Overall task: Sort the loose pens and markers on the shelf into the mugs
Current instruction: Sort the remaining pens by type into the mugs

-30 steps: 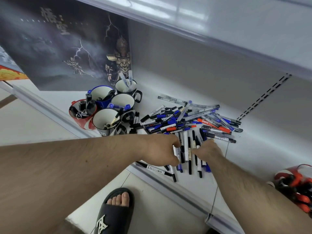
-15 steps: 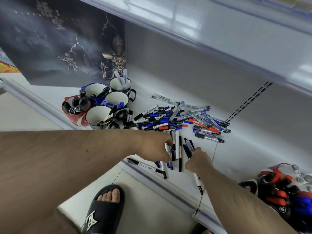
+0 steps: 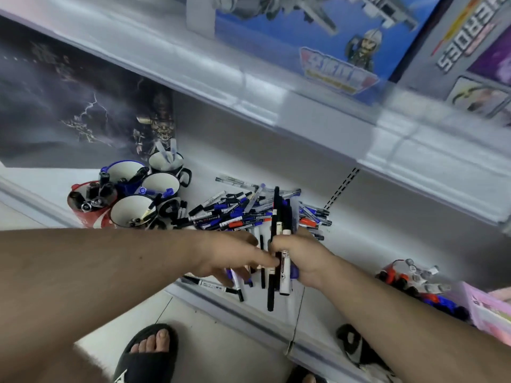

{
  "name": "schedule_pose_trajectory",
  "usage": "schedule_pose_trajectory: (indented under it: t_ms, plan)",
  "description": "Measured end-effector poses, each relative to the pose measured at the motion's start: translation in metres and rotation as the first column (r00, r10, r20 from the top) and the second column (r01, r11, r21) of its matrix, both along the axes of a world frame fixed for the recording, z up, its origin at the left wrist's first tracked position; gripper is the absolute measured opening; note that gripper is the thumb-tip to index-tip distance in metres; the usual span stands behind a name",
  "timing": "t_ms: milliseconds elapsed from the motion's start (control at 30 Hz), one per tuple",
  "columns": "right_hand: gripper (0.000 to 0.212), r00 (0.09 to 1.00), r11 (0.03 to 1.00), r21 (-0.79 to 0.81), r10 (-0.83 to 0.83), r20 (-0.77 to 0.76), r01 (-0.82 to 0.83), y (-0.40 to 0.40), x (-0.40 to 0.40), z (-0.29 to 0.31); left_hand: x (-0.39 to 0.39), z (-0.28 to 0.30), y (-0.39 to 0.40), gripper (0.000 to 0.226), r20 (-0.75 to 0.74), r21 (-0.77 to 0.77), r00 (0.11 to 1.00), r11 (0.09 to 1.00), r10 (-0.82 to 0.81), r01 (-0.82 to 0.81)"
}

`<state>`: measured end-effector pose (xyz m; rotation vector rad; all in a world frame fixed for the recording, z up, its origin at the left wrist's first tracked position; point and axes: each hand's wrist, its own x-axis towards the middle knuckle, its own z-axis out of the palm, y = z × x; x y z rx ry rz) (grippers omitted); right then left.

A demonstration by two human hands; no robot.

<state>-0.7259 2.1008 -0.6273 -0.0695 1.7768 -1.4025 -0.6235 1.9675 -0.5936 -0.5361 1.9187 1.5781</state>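
Observation:
My right hand [image 3: 305, 258] is shut on a bundle of pens and markers [image 3: 278, 214], held upright above the shelf's front. My left hand [image 3: 229, 255] reaches across, its fingertips pinched on the bundle's lower part. Behind the hands lies the loose pile of blue, black and red pens [image 3: 235, 210]. A few pens [image 3: 213, 285] lie at the shelf's front edge. At the left stand the mugs: a red mug [image 3: 91, 217] with black markers, a blue mug [image 3: 121, 171], a black-handled white mug [image 3: 166, 163], a middle white mug [image 3: 160, 182] and a front white mug [image 3: 128, 210].
A dark poster box [image 3: 69, 106] stands behind the mugs. The upper shelf [image 3: 276, 100] overhangs closely, with toy boxes on it. Red, blue and black toys [image 3: 409, 280] and a pink box [image 3: 486, 308] sit at the right. My sandalled foot [image 3: 149, 352] is on the floor below.
My right hand has lifted a bundle of pens off the shelf and stood it upright. My left hand has moved right to meet it. The camera has tilted upward.

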Motion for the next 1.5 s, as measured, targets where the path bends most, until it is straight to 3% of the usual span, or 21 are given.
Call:
schedule_pose_trajectory:
  t_ms: [100,167,233,267,467,600,767,967,1067,1200,1433,1500]
  plan:
    - [0.038,0.994,0.989,-0.121,-0.075,0.078,0.084,-0.002,0.023,0.030,0.001,0.016,0.019,0.040,-0.001,0.299,0.996,0.951,0.085,-0.081]
    - [0.025,0.989,0.984,-0.117,-0.122,0.081,0.131,0.000,0.032,0.047,0.001,0.022,0.029,0.037,0.029,0.458,0.988,0.876,0.154,-0.150]
    - [0.010,0.987,0.982,-0.117,-0.139,0.077,0.148,0.009,0.043,0.064,0.004,0.031,0.040,0.018,0.041,0.526,0.979,0.829,0.198,-0.190]
    - [0.011,0.989,0.981,-0.130,-0.138,0.053,0.144,0.015,0.047,0.070,0.005,0.035,0.047,0.011,0.033,0.523,0.978,0.830,0.206,-0.193]
    - [0.022,0.955,0.987,-0.157,-0.006,-0.297,-0.043,0.050,0.058,0.087,0.014,0.048,0.078,0.024,-0.065,0.377,0.986,0.918,0.155,-0.120]
    - [0.021,0.911,0.985,-0.095,0.097,-0.401,-0.146,0.060,0.065,0.095,0.020,0.051,0.080,0.025,-0.163,0.293,0.974,0.950,0.157,-0.104]
    - [0.008,0.918,0.982,-0.139,0.068,-0.390,-0.131,0.057,0.063,0.105,0.023,0.059,0.068,0.011,-0.252,0.260,0.955,0.962,0.153,-0.085]
    - [0.044,0.932,0.992,-0.067,0.073,-0.356,-0.104,0.059,0.057,0.098,0.029,0.065,0.062,0.010,-0.270,0.311,0.955,0.950,0.124,-0.036]
    - [0.048,0.945,0.997,-0.009,0.070,-0.319,-0.077,0.057,0.057,0.098,0.029,0.061,0.059,0.028,-0.264,0.303,0.956,0.952,0.128,-0.044]
    - [0.012,0.975,0.995,0.010,0.102,-0.199,-0.102,0.059,0.052,0.101,0.027,0.048,0.059,0.051,-0.185,0.329,0.963,0.936,0.194,-0.125]
    - [0.009,0.949,0.996,0.092,0.040,-0.314,-0.011,0.088,0.043,0.091,0.008,0.029,0.082,0.012,-0.136,0.274,0.975,0.953,0.176,-0.133]
    - [0.036,0.921,0.989,0.124,-0.020,-0.390,0.074,0.100,0.038,0.091,0.000,0.028,0.089,0.013,-0.123,0.269,0.980,0.956,0.156,-0.118]
